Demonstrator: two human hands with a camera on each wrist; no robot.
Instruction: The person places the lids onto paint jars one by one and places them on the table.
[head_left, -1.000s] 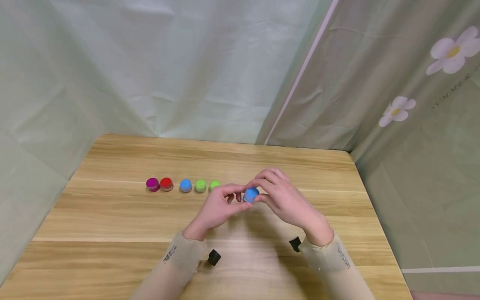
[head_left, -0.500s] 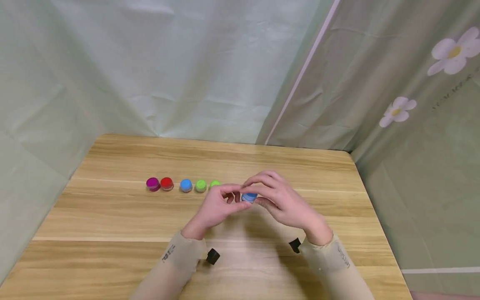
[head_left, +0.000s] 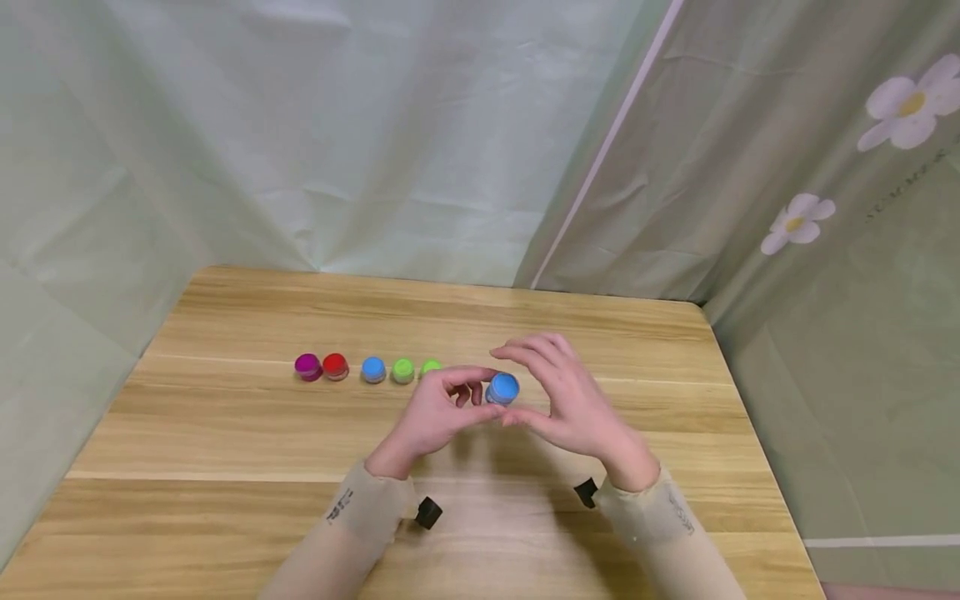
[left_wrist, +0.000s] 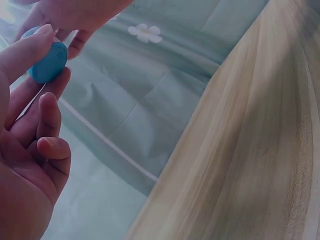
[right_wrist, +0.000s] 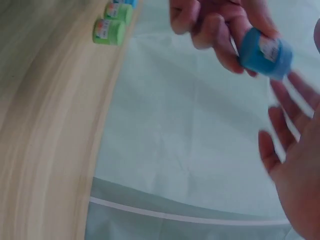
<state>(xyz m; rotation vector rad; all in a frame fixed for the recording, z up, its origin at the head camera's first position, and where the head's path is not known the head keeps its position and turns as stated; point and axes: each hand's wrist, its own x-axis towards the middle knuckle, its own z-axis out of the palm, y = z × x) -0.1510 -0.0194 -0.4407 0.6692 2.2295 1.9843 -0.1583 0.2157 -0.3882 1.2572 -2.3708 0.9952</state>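
Observation:
My left hand [head_left: 435, 417] pinches a small blue jar [head_left: 502, 389] between thumb and fingers, above the table. The jar's blue top is visible from above; a printed label on its side shows in the right wrist view, where the jar [right_wrist: 265, 54] is tilted. My right hand [head_left: 570, 408] is beside it, fingers and thumb spread wide around the jar's right side. In the right wrist view the right fingers [right_wrist: 282, 127] look relaxed, with the fingertips close to the jar's end; whether they touch it I cannot tell.
On the wooden table [head_left: 225, 433], a row to the left has a purple jar [head_left: 307, 367], a red jar [head_left: 335, 367], a blue jar [head_left: 373, 369], a green jar [head_left: 403, 371] and another green jar [head_left: 431, 367], partly behind the left hand. Curtains [head_left: 420, 150] surround the table.
The right hand's fingers and thumb have moved from close around the jar's top to spread apart, uncovering it. The left hand keeps its hold in nearly the same place.

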